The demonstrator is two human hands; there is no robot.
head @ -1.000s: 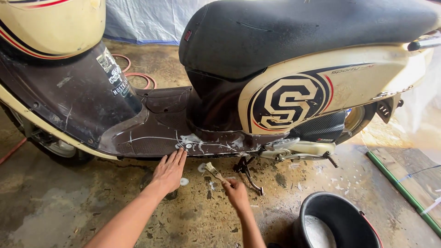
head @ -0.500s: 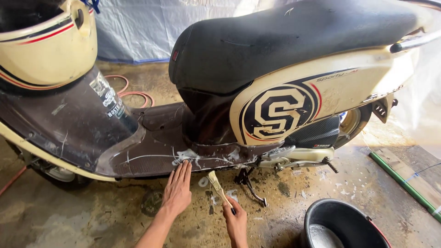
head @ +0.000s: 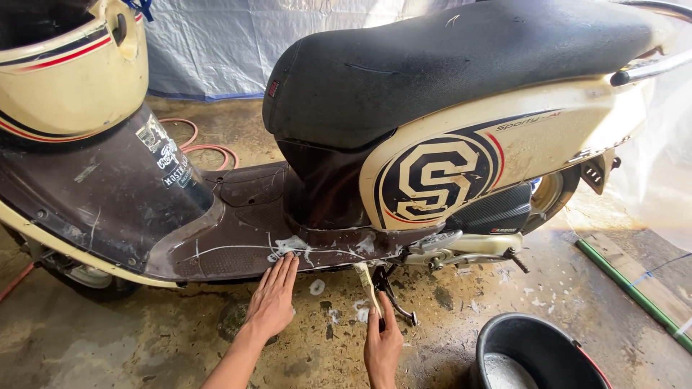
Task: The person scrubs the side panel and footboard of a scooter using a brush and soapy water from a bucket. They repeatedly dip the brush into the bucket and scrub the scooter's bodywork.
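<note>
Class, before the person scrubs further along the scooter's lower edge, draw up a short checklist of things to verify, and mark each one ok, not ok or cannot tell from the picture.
1. Brush gripped in the right hand: ok.
2. Left hand braced flat at the footboard edge: ok.
3. Soap foam present on the footboard: ok.
4. Black bucket within reach to the right: ok, though its contents cannot be told.
5. Kickstand firmly planted: cannot tell.
6. Floor dry underfoot: not ok, it looks wet.
</note>
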